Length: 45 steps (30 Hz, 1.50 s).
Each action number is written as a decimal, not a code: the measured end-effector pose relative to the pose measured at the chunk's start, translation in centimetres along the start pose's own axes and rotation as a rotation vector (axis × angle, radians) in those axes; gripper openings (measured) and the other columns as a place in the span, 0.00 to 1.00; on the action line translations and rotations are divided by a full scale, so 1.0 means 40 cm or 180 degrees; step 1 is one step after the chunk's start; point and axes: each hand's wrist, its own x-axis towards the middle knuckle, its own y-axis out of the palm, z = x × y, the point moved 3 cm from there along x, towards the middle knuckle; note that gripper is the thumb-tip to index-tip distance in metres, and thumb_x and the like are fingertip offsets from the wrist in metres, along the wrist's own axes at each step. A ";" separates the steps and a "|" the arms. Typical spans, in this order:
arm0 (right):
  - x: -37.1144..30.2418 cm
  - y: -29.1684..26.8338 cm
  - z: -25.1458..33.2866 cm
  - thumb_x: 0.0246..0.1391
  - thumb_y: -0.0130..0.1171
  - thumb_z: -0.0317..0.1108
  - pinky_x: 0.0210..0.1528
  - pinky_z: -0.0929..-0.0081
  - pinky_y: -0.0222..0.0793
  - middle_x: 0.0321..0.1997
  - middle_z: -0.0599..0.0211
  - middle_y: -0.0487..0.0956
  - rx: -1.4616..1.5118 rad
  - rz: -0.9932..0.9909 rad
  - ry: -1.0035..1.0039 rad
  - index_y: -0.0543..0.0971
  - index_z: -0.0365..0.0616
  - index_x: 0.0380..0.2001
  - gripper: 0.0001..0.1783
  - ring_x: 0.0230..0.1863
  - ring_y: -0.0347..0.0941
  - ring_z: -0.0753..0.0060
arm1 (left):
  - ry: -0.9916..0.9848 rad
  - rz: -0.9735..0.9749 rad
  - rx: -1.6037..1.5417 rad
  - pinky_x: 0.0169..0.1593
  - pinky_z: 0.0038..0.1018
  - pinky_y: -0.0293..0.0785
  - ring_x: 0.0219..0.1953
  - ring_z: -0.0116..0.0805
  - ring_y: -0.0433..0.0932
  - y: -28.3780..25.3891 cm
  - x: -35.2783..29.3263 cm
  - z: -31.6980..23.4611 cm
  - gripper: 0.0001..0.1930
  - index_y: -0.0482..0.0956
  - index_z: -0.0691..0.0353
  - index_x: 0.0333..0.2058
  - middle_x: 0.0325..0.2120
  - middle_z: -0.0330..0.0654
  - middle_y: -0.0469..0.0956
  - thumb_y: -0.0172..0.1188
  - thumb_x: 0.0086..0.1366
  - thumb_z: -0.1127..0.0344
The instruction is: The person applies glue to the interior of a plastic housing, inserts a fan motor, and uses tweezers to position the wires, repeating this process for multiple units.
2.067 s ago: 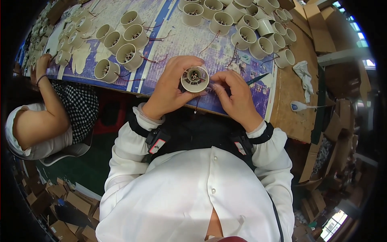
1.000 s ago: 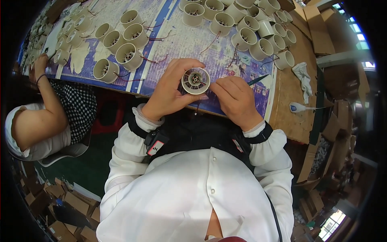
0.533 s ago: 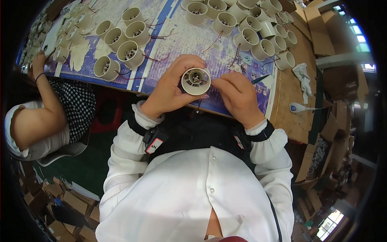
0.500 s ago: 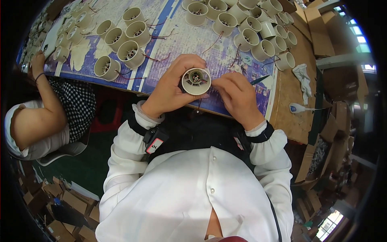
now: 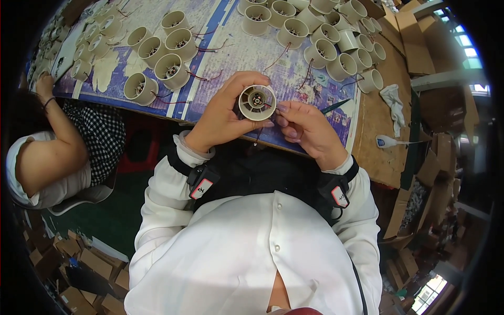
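A cream round housing [image 5: 258, 103], open end toward the camera, shows a small dark part and thin red wires inside. My left hand [image 5: 223, 116] wraps around its left side and grips it. The fingers of my right hand [image 5: 307, 130] touch its right rim and a wire hanging below it. Both hands hover just above the near edge of the table [image 5: 231, 58], which is covered with a blue and white patterned sheet.
Several more cream housings with red wires stand in groups at the left [image 5: 157, 63] and far right [image 5: 325, 37] of the table. A dark pen [image 5: 336, 106], a white rag [image 5: 394, 102] and a small white tool [image 5: 388, 142] lie right. Another person [image 5: 58, 152] sits left.
The housing has turned slightly in my hands and my right fingers have shifted along its rim. The person on the left moved an arm up toward the table.
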 end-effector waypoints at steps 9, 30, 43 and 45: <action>-0.044 0.030 0.041 0.56 0.64 0.22 0.33 0.74 0.73 0.40 0.64 0.80 -0.2881 -0.0943 -0.2369 0.79 0.42 0.43 0.12 0.34 0.79 0.68 | -0.0263 0.0029 -0.0106 0.63 0.33 0.68 0.61 0.38 0.72 -0.003 -0.001 -0.009 0.37 0.70 0.59 0.59 0.58 0.44 0.72 0.78 0.51 0.74; -0.012 0.021 -0.008 0.66 0.60 0.29 0.32 0.85 0.65 0.32 0.78 0.78 -0.0519 -0.0444 -0.0701 0.79 0.37 0.42 0.07 0.29 0.69 0.88 | -0.0033 0.0047 -0.0056 0.62 0.34 0.69 0.60 0.41 0.72 -0.002 -0.004 -0.006 0.37 0.70 0.57 0.58 0.57 0.46 0.72 0.78 0.50 0.72; -0.004 0.017 -0.014 0.62 0.64 0.28 0.32 0.87 0.64 0.30 0.81 0.79 -0.0913 -0.0778 -0.0964 0.81 0.39 0.38 0.04 0.29 0.69 0.90 | 0.0155 -0.0085 -0.0026 0.61 0.33 0.69 0.58 0.39 0.73 -0.004 -0.012 -0.012 0.37 0.70 0.60 0.57 0.55 0.46 0.72 0.79 0.49 0.70; 0.000 0.017 -0.013 0.62 0.63 0.28 0.32 0.86 0.64 0.30 0.79 0.79 -0.0848 -0.0680 -0.0891 0.81 0.39 0.38 0.04 0.30 0.69 0.89 | 0.0040 -0.0172 -0.0332 0.61 0.32 0.69 0.58 0.38 0.73 -0.007 -0.018 -0.008 0.35 0.69 0.60 0.58 0.54 0.45 0.73 0.78 0.52 0.68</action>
